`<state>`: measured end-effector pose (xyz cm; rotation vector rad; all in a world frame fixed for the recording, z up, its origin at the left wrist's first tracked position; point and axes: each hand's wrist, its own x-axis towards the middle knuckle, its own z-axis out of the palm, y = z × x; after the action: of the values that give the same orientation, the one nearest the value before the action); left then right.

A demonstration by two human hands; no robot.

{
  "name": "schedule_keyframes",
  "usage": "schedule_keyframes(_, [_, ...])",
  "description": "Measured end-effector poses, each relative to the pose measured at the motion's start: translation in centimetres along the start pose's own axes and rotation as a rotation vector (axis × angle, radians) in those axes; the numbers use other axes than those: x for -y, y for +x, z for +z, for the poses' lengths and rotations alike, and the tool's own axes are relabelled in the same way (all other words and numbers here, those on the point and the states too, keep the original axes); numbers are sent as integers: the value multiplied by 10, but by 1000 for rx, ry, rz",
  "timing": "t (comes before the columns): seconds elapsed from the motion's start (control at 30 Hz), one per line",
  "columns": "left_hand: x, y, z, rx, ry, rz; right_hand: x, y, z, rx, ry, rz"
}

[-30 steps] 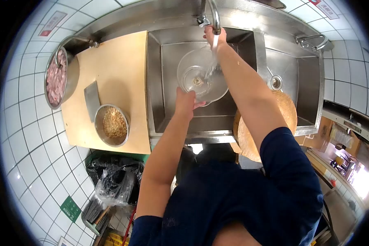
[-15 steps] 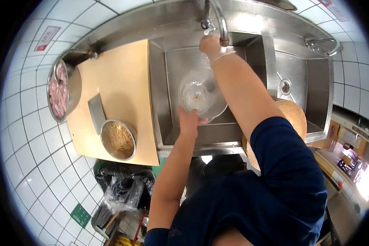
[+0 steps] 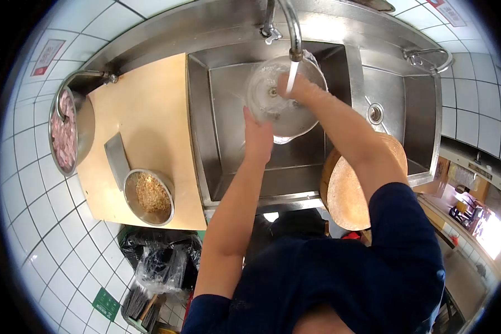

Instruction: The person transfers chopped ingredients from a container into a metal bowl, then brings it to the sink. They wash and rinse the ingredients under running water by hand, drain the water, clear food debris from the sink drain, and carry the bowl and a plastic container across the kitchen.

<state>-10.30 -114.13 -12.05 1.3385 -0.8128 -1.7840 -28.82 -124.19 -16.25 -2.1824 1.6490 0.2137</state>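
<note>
A round, shiny basin with water in it sits tilted in the left sink compartment, below the tap. At its near-left rim is my left hand, thumb along the edge, closed on it. My right hand reaches inside the basin, beneath the running stream. Its fingers are hidden by the water and blur.
On the board to the left lie a cleaver and a steel bowl of chopped pale bits. Behind them stands a bowl of raw meat. A round wooden block leans at the sink's front right.
The tap now runs in a steady stream. My right hand has come down from the tap handle into the basin. The basin has shifted away from me, beneath the spout, with my left hand.
</note>
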Motion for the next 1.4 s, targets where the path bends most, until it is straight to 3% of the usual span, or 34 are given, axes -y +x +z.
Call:
schedule_keyframes(0.03, [-5, -5, 5, -36, 101, 44, -7, 2, 17, -136, -131, -123])
schedule_keyframes(0.07, [-5, -4, 5, 13, 84, 56, 5, 21, 41, -349, 262, 304])
schedule_keyframes(0.17, [-4, 4, -3, 80, 98, 56, 50, 13, 4, -184, 24, -77])
schedule_keyframes(0.27, [-21, 7, -5, 22, 141, -18, 57, 10, 35, -123, 133, -366])
schedule_keyframes(0.37, [-58, -10, -8, 5, 91, -75, 40, -18, 24, 151, 855, 425])
schedule_keyframes(0.43, [-47, -7, -13, -17, 150, -7, 14, 5, 32, -127, 521, 293])
schedule_keyframes(0.5, [-5, 9, -22, -25, 173, 131, 3, 21, 51, -145, 416, 260])
schedule_keyframes(0.6, [-9, 8, -11, -48, -13, 97, 11, 25, 57, 153, 417, 229])
schedule_keyframes(0.67, [-14, 8, -10, -52, -88, 48, 29, 6, 28, 289, 178, 38])
schedule_keyframes(0.77, [-10, 7, -9, -13, -36, -23, 36, -5, 1, -141, 502, 385])
schedule_keyframes(0.83, [-33, -7, 6, 21, -2, -190, 21, 19, 67, -231, 666, 357])
schedule_keyframes(0.93, [-26, -6, 3, -24, -77, -239, 18, 14, 76, -152, 652, 209])
schedule_keyframes(1.13, [2, 4, -3, -1, 35, 37, 16, -3, 63, -167, 603, 314])
schedule_keyframes(1.27, [-19, -10, 12, -38, 26, 25, 16, -6, 55, -164, 412, 158])
schedule_keyframes(1.37, [-24, -13, 6, -17, -7, -55, 23, -9, 56, -189, 760, 332])
schedule_keyframes(1.4, [-25, -13, 5, -16, 3, -94, 26, -10, 55, -199, 665, 313])
